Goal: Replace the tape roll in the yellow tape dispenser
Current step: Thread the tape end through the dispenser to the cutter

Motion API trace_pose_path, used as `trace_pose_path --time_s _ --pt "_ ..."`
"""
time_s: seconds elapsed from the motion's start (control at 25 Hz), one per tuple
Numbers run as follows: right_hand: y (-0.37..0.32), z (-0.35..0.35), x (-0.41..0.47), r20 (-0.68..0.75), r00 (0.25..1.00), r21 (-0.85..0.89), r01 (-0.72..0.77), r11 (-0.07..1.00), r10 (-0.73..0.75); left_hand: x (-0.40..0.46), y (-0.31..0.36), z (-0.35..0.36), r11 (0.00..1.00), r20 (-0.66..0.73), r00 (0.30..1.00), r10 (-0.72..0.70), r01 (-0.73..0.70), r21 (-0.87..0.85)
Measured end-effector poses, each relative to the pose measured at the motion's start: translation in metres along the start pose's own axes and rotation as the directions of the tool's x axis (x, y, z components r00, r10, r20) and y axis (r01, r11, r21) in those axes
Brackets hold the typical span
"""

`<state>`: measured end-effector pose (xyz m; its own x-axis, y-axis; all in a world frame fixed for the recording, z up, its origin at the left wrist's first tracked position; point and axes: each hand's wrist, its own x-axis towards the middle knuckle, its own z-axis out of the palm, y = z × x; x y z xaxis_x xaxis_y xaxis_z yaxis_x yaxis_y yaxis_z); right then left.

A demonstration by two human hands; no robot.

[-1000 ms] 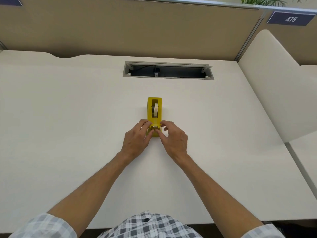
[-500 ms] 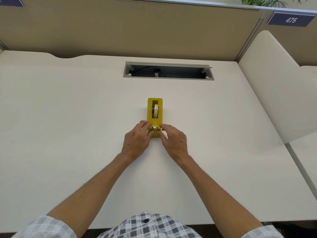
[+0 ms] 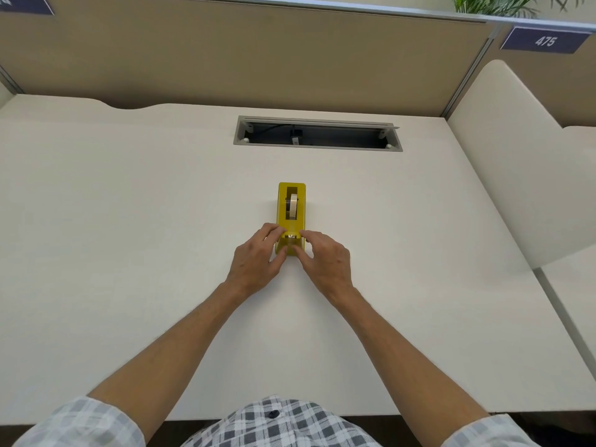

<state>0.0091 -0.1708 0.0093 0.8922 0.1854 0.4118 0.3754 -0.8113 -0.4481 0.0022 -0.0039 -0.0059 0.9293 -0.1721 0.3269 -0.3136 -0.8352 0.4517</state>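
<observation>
A yellow tape dispenser [image 3: 292, 201] stands lengthwise in the middle of the white desk [image 3: 129, 221]. A pale tape roll [image 3: 293, 206] sits upright in its slot, with a strip of tape running toward the cutter end nearest me. My left hand [image 3: 258, 256] grips the left side of the cutter end. My right hand [image 3: 325, 258] holds the right side, with fingertips on the top near the blade and thumb at the front. The front face is partly hidden by my fingers.
A grey cable opening [image 3: 317, 133] with a plug inside lies in the desk behind the dispenser. A tan partition [image 3: 258, 53] closes the back. A white curved divider [image 3: 516, 162] rises at the right, with a sign [image 3: 545, 41] reading 475 above.
Both hands have stayed on the dispenser's near end. The fingers have shifted slightly around the cutter. The dispenser has not moved.
</observation>
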Motion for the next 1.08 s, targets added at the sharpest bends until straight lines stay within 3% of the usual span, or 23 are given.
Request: trace_pose_path --time_s 0.92,1.08 --pt "-0.002 -0.005 0.005 0.082 0.997 -0.096 0.020 0.995 -0.012 0.012 0.011 -0.017 0.994 0.091 0.990 -0.105 0.107 -0.021" --pt "-0.001 -0.011 0.005 0.103 0.995 -0.052 -0.014 0.999 0.019 0.011 0.016 -0.023 0.991 0.160 0.979 -0.125 0.129 -0.016"
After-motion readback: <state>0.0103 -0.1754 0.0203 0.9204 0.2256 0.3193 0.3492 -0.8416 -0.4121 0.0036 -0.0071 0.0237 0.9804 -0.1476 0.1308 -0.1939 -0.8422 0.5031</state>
